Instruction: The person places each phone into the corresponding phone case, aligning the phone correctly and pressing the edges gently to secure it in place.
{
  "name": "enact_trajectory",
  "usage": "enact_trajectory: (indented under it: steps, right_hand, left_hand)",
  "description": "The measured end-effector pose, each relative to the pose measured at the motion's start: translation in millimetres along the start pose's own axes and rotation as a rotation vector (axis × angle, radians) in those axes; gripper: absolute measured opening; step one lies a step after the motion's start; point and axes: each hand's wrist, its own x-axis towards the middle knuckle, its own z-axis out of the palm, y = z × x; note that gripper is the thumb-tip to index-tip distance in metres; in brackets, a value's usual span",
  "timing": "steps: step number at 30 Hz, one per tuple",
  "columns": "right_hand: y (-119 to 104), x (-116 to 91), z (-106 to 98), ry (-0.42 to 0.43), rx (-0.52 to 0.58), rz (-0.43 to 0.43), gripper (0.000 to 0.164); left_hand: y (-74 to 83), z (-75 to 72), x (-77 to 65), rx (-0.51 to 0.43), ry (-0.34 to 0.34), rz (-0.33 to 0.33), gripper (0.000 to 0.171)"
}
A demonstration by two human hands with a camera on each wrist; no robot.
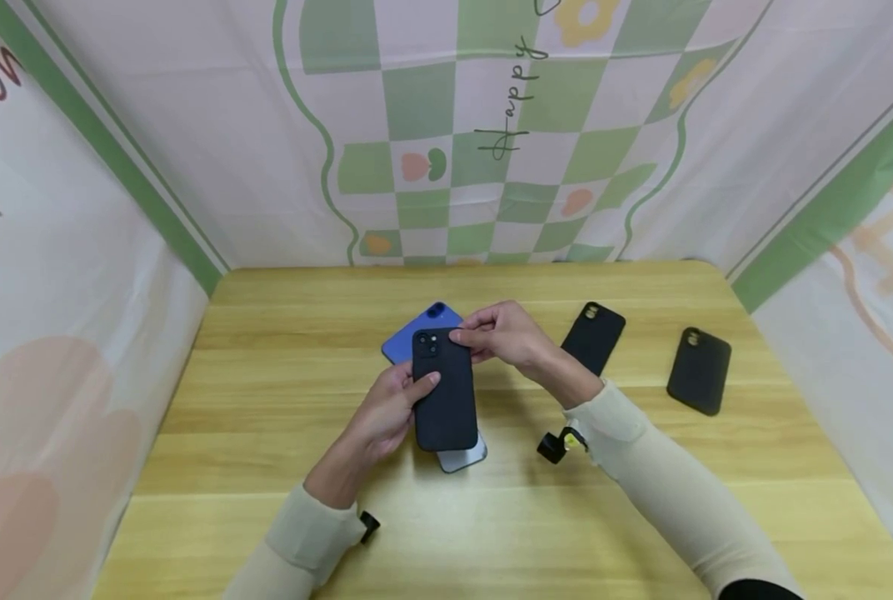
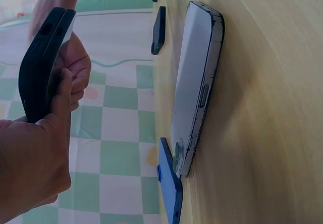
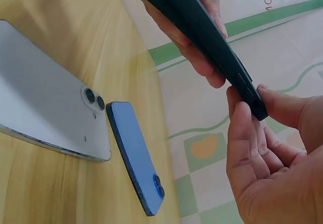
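Both hands hold a black phone case above the table, its camera side up. A dark phone sits against it; the left wrist view shows two dark layers with a seam between them at the near end. My left hand grips the left long edge, thumb over the back and fingers underneath. With thumb and fingers, my right hand pinches the top right corner beside the camera cutout. Below lies a white phone, partly hidden in the head view. A blue phone lies just behind it.
Two more black phone cases lie on the wooden table, one partly behind the right forearm and another farther right. A patterned cloth hangs along the table's back edge, with more cloth at both sides.
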Motion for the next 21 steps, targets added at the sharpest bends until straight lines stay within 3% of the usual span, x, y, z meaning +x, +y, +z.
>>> enact_trajectory:
  steps: [14, 21]
  right_hand:
    - [-3, -4, 0, -0.011, 0.000, -0.039, 0.017]
    - [-10, -9, -1, -0.042, -0.058, -0.075, 0.015]
  left_hand:
    - [5.0, -1.8, -3.1, 0.015, -0.020, -0.017, 0.039]
    - [7.4, -2.7, -2.2, 0.092, -0.007, 0.002, 0.038]
